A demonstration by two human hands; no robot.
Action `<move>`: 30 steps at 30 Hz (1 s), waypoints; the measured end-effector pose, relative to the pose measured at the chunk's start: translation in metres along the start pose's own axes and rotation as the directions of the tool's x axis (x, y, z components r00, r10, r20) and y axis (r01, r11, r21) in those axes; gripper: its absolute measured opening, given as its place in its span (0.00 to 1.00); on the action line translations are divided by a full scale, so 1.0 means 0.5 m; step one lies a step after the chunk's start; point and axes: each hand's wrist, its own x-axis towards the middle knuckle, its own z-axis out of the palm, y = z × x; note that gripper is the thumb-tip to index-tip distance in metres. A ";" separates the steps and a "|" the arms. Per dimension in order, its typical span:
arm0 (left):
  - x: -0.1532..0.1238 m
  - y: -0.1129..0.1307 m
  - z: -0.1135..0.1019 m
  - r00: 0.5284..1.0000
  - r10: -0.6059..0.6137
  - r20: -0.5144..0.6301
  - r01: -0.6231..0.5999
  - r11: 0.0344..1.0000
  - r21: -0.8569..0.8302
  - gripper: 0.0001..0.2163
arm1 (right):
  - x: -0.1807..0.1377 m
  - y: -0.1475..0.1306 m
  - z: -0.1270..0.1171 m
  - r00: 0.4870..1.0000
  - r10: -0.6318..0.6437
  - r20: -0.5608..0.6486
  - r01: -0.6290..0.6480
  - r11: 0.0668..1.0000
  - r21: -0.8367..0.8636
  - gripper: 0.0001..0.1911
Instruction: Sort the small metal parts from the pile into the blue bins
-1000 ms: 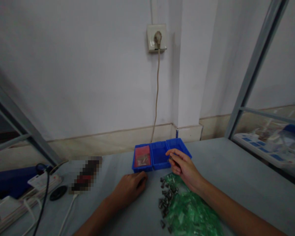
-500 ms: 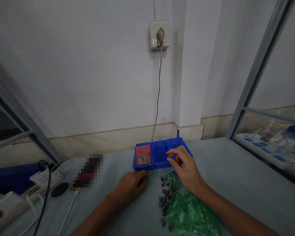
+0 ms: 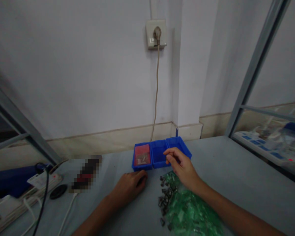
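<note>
My right hand [image 3: 182,166] hovers at the front edge of three joined blue bins [image 3: 159,154], over the middle and right ones, fingers curled loosely; I cannot see anything in them. My left hand [image 3: 129,187] rests on the grey table just in front of the left bin, fingers curled under. The left bin holds a red packet [image 3: 142,155]. Below my right wrist lies a pile of green plastic pieces [image 3: 189,213] with several small dark metal parts [image 3: 165,196] along its left side.
A power strip [image 3: 43,179] with cables and a black round object [image 3: 58,191] lie at the left. A wall socket [image 3: 156,34] with a cord hangs behind the bins. Metal frame posts stand left and right; trays of parts [image 3: 267,147] sit beyond the right post.
My right hand lifted from the right bin and shifted slightly left over the middle bin; its pinch has loosened. My left hand has stayed put.
</note>
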 end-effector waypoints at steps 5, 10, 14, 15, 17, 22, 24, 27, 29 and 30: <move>0.001 -0.003 0.004 1.000 -0.009 0.008 0.009 1.000 0.002 0.07 | 0.010 0.000 -0.003 0.990 0.143 0.020 -0.144 0.971 0.191 0.16; 0.001 -0.003 0.003 1.000 0.002 0.005 -0.002 1.000 0.001 0.07 | 0.015 0.003 -0.006 0.979 0.200 0.039 -0.202 0.935 0.291 0.17; 0.000 -0.002 0.001 1.000 0.009 0.005 -0.009 1.000 -0.007 0.07 | 0.016 0.001 -0.008 0.964 0.254 0.080 -0.265 0.882 0.390 0.15; 0.000 -0.002 0.001 1.000 0.010 0.005 -0.010 1.000 -0.007 0.07 | 0.016 -0.001 -0.009 0.960 0.263 0.097 -0.279 0.862 0.424 0.14; 0.000 -0.003 0.002 1.000 0.004 0.008 -0.004 1.000 -0.004 0.07 | 0.017 -0.007 -0.012 0.951 0.273 0.145 -0.309 0.814 0.491 0.13; 0.001 -0.003 0.004 1.000 -0.007 0.015 0.007 1.000 0.000 0.06 | 0.015 -0.017 -0.015 0.923 0.276 0.266 -0.383 0.709 0.593 0.11; 0.001 -0.002 0.004 1.000 -0.006 0.013 0.006 1.000 0.004 0.06 | 0.012 -0.017 -0.013 0.920 0.268 0.286 -0.391 0.696 0.602 0.10; -0.001 -0.003 0.005 1.000 -0.004 0.010 0.004 1.000 0.008 0.06 | 0.010 -0.015 -0.009 0.916 0.264 0.303 -0.398 0.696 0.598 0.10; -0.001 -0.004 0.005 1.000 0.002 0.007 -0.002 1.000 0.008 0.07 | 0.009 -0.014 -0.008 0.917 0.262 0.302 -0.395 0.704 0.590 0.11; -0.001 -0.004 0.006 1.000 0.004 0.007 -0.004 1.000 0.007 0.07 | 0.010 -0.014 -0.008 0.919 0.261 0.296 -0.391 0.710 0.586 0.12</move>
